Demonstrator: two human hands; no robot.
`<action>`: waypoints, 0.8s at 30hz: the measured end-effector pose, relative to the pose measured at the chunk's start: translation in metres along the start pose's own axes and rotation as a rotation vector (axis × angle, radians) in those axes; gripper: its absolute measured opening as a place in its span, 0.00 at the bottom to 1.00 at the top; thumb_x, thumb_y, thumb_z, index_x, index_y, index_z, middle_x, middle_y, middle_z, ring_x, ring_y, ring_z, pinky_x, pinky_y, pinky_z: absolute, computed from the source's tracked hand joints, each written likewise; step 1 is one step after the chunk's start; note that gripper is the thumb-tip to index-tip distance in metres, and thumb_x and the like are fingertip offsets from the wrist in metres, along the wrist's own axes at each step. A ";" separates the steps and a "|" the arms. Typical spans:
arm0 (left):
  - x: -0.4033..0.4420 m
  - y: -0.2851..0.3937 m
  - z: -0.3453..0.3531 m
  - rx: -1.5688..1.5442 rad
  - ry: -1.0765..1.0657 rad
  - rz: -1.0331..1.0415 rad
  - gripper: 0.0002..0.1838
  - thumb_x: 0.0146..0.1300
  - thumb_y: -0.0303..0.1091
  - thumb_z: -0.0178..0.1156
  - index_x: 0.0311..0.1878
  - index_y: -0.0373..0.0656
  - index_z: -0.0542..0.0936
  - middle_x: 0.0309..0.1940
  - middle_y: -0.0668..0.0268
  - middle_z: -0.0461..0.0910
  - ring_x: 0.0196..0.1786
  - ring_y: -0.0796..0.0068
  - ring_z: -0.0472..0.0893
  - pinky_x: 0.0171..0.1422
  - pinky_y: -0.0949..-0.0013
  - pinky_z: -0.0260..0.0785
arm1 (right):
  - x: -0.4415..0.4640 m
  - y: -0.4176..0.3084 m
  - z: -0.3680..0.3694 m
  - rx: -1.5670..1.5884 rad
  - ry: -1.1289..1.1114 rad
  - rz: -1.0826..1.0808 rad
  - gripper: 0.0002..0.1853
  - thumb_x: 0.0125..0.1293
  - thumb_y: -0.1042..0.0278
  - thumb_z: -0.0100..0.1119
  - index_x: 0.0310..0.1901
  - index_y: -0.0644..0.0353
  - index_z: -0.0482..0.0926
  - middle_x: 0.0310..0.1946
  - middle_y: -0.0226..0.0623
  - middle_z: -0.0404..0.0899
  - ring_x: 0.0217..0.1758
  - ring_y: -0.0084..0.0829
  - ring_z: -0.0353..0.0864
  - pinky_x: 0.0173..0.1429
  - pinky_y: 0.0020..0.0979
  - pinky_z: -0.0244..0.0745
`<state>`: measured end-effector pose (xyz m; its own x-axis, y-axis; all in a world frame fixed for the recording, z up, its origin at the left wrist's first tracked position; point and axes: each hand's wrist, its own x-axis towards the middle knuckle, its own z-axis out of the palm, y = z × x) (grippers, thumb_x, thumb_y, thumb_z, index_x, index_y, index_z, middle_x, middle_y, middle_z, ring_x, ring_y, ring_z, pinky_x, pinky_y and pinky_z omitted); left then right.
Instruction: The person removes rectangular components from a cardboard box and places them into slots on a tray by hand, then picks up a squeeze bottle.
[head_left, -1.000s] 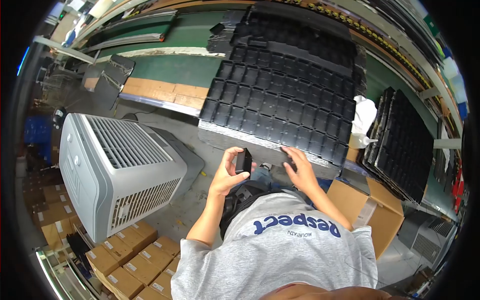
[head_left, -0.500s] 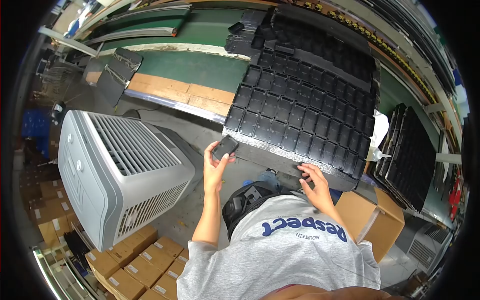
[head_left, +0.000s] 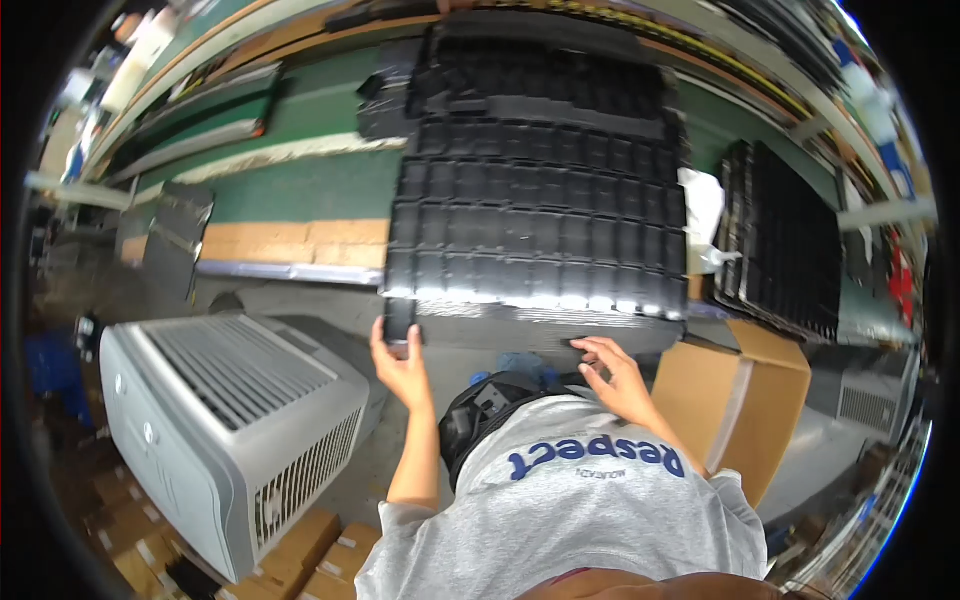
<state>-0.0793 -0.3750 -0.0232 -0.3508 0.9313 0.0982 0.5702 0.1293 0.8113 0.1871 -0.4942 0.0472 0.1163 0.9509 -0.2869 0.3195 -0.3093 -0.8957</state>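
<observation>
My left hand (head_left: pixel 402 367) grips a small black rectangular plastic case (head_left: pixel 401 320) by its sides, at the near left corner of a wide black tray (head_left: pixel 560 328). Rows of similar black cases (head_left: pixel 540 235) fill that tray; motion blur hides their detail. Over the tray's near edge, toward the right, my right hand (head_left: pixel 611 373) hovers with its fingers apart and nothing in it. Whether the held case touches the tray edge, I cannot tell.
A grey air cooler (head_left: pixel 180 440) stands on the floor at left. An open cardboard box (head_left: pixel 720 400) is at my right, below a stack of black trays (head_left: pixel 785 240). White cloth or paper (head_left: pixel 703 205) lies beside the main tray. Cartons (head_left: pixel 300 550) sit lower left.
The view has turned, so the tray now appears squarer and further left. The case in my left hand has gone from tilted to upright, beside the tray's corner. My right hand stays empty.
</observation>
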 end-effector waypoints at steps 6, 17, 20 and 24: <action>-0.008 0.004 0.005 -0.012 0.019 0.057 0.31 0.61 0.36 0.61 0.67 0.43 0.63 0.55 0.58 0.74 0.32 0.74 0.71 0.39 0.76 0.66 | -0.025 0.019 -0.051 1.102 0.213 0.026 0.26 0.62 0.80 0.49 0.63 0.62 0.61 0.56 0.44 0.69 0.58 0.36 0.72 0.63 0.32 0.68; -0.021 -0.014 0.005 -0.326 -0.003 -0.037 0.42 0.65 0.49 0.56 0.71 0.40 0.45 0.65 0.51 0.57 0.47 0.63 0.75 0.44 0.69 0.74 | -0.156 0.094 -0.158 1.508 0.607 -0.402 0.28 0.60 0.83 0.47 0.64 0.61 0.59 0.55 0.43 0.68 0.56 0.39 0.72 0.63 0.35 0.68; -0.048 -0.022 -0.002 -0.213 0.071 -0.090 0.37 0.66 0.45 0.54 0.70 0.39 0.49 0.59 0.50 0.65 0.38 0.68 0.75 0.36 0.74 0.71 | -0.207 0.153 -0.171 1.461 0.885 -0.358 0.28 0.59 0.84 0.49 0.63 0.61 0.60 0.52 0.41 0.68 0.53 0.37 0.73 0.61 0.35 0.68; -0.109 -0.005 0.025 -0.047 -0.118 -0.013 0.29 0.66 0.38 0.53 0.66 0.40 0.57 0.50 0.57 0.70 0.29 0.78 0.68 0.29 0.78 0.64 | -0.301 0.331 -0.148 1.455 1.551 -0.017 0.29 0.58 0.86 0.51 0.62 0.61 0.62 0.51 0.39 0.68 0.49 0.34 0.72 0.58 0.32 0.68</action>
<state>-0.0253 -0.4685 -0.0525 -0.2671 0.9634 0.0212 0.5300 0.1285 0.8382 0.3974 -0.8844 -0.1129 0.8537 -0.0631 -0.5170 -0.3578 0.6502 -0.6702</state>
